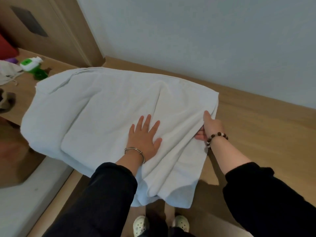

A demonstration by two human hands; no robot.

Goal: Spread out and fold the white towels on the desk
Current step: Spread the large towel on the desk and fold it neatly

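Head view. A white towel lies spread across the wooden bench. Its near edge hangs over the front, toward my feet. Its left end seems to overhang too.

- Left hand: flat on the towel's near middle, fingers straight and splayed, pressing down. It holds nothing.
- Right hand: at the towel's right edge, thumb on top and fingers tucked under, pinching the cloth.
- Creases fan from the right-hand pinch toward the towel's centre. A raised rectangular outline shows through left of the flat palm. It may be a layer beneath, but I cannot tell.

Risks, as I judge them:
- A good part of the towel hangs off the front. If the flat palm lifts while the right hand pulls, that weight could drag the towel to the floor.
- If the right edge is pulled against the pinned middle, the cloth may bunch instead of flattening, and the fold would come out crooked.
- The towel's far-left corner sits just beside a green bottle. A sweep or tug that way could tip it.

Containers:
- The green bottle, beyond the towel's far-left corner, has a white-and-green cap. It looks closed, and I cannot read its contents.
- A pale drawstring bag lies further left of the towel, cord trailing. Its contents are hidden.
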